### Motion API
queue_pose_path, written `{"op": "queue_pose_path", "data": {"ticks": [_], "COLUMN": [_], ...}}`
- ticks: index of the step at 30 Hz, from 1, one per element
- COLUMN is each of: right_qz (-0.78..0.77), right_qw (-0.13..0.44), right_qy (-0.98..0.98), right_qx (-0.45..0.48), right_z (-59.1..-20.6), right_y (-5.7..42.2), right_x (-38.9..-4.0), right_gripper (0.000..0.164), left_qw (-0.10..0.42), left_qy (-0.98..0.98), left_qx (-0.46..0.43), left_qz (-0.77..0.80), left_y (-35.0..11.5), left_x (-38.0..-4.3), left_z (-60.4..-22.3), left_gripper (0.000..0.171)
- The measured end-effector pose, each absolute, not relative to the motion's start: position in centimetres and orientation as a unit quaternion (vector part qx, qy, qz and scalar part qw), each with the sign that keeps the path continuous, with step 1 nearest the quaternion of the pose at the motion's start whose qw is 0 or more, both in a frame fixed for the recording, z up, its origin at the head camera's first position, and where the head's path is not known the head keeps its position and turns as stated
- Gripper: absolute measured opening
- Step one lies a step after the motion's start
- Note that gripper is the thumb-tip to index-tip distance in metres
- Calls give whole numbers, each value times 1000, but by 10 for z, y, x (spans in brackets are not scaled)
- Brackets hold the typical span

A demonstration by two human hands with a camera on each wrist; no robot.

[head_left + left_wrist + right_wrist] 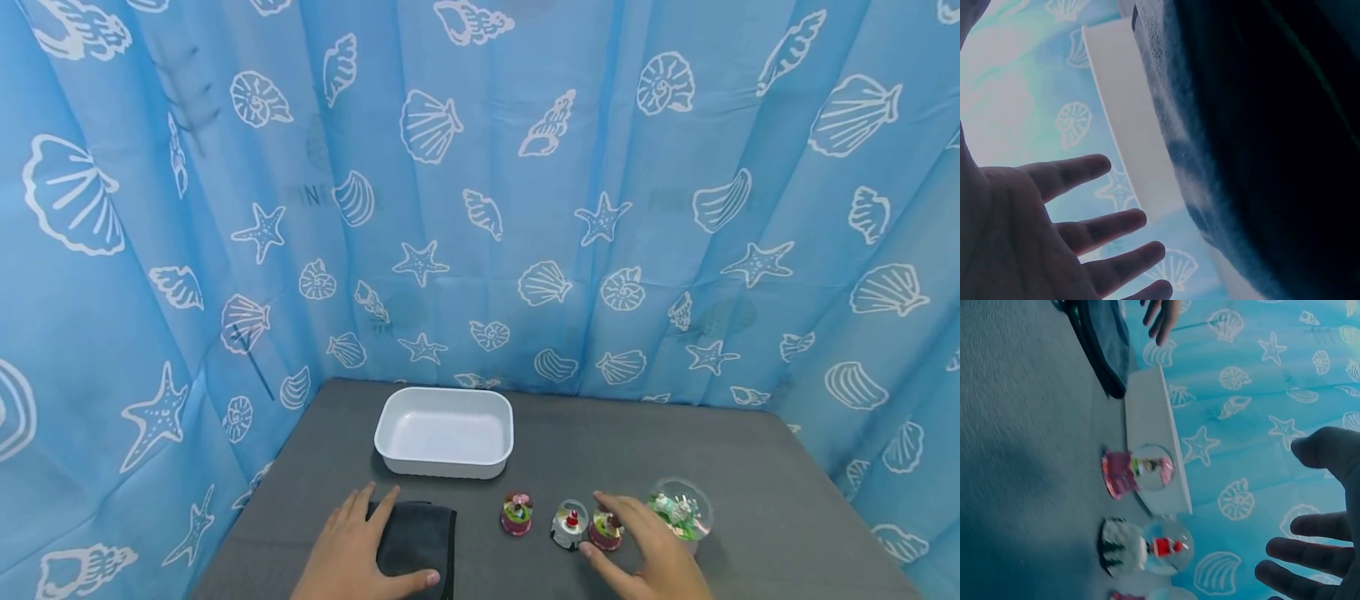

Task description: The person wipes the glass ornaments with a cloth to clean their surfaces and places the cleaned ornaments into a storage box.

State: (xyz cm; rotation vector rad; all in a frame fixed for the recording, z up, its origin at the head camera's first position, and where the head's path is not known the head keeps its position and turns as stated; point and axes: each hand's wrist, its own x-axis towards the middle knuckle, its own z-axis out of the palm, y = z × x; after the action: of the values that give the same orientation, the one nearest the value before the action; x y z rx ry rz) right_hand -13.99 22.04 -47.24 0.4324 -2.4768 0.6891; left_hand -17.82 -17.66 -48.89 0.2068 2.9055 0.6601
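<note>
My left hand [358, 552] hovers with spread fingers over the left side of a dark, soft, flat item with black edging [422, 537], pouch-like or folded. The left wrist view shows its palm empty beside this dark item [1241, 156]. Over the snow globes on the right is my right hand [645, 554], fingers apart and holding nothing. Near its thumb stands a white-based snow globe with a red figure [570, 527]. Its fingers partly cover a pink-based snow globe [604, 533]. Another pink-based snow globe [516, 513] stands to the left, and a larger globe with green-and-white figures [681, 510] to the right.
A white rectangular tray [444, 468] stands at the back of the grey tabletop [585, 433], behind the dark item. Blue curtain [480, 167] with white shell prints encloses the table at the back and both sides.
</note>
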Motion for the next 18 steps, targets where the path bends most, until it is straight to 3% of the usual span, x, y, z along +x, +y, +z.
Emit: {"op": "queue_pose_path", "data": {"ticks": [9,18], "right_qz": [347,400], "right_qw": [167,87], "right_qy": [-916,-909], "right_qx": [115,79], "right_z": [-477,-481], "right_y": [203,193], "right_x": [-142,-144], "right_gripper": [47,48], "left_qw": [72,88], "left_qy": [970,970], "left_qx": [69,56], "left_qz": [224,218], "left_y": [-175,-172], "left_x": [-177,-175], "left_z": [-498,-500], "left_gripper": [120,120]}}
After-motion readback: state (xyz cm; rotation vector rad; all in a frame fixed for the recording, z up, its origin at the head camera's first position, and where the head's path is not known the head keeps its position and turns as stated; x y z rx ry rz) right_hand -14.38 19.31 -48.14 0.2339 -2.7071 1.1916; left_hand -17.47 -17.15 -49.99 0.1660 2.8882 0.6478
